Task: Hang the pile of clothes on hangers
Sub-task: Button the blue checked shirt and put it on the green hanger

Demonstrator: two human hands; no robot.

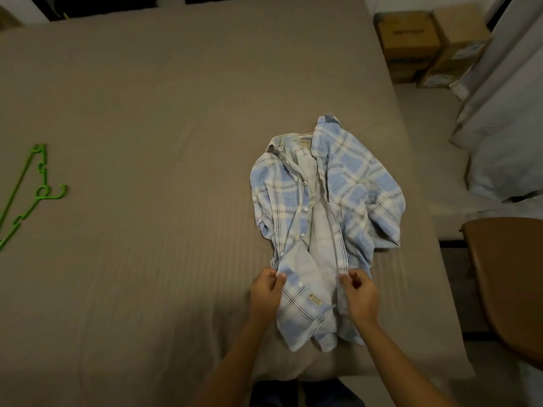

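A blue and white plaid shirt (349,183) lies unbuttoned on the brown bed (147,113), collar away from me and hem toward me. My left hand (266,292) pinches the left front edge of the shirt near its lower buttons. My right hand (360,295) pinches the right front edge at about the same height. The two front panels are held a little apart, showing the pale inside. A green plastic hanger (26,192) lies on the bed at the far left, well away from both hands.
Cardboard boxes (426,42) stand on the floor beyond the bed's right side. A white curtain or bedding (505,127) hangs at the right. A brown chair seat (508,277) sits close to the bed's right front corner.
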